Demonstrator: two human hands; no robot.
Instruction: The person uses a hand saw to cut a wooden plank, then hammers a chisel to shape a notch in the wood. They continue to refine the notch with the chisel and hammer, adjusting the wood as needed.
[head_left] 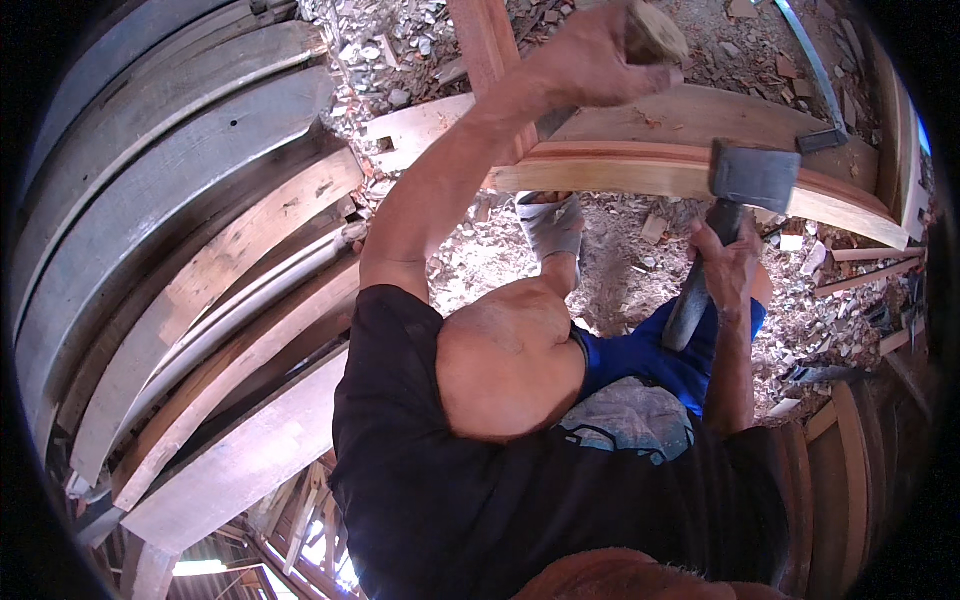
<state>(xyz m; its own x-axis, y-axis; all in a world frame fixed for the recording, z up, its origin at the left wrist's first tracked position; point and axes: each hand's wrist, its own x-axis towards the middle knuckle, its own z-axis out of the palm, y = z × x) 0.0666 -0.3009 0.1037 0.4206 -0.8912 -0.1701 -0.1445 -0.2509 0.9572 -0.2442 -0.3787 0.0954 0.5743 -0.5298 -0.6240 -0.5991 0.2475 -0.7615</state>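
Note:
My left hand (595,60) reaches far forward, its fingers wrapped round a short, rounded piece of wood (657,32). What lies below that piece is hidden by the hand. Closer in on the right, my right hand (728,262) grips a mallet (757,176) by its dark handle, just under the blocky grey head. The mallet head overlaps the edge of a long pale and reddish timber (620,178) in view. A reddish wooden bar (486,45) crosses that timber beneath my left forearm.
Long boards and beams (180,165) are stacked at the left. A tool with a light blue handle (812,65) and dark head rests on the timber at the far right. Wood chips (660,225) litter the ground around my sandalled foot (553,225). More timber (850,470) stands at the near right.

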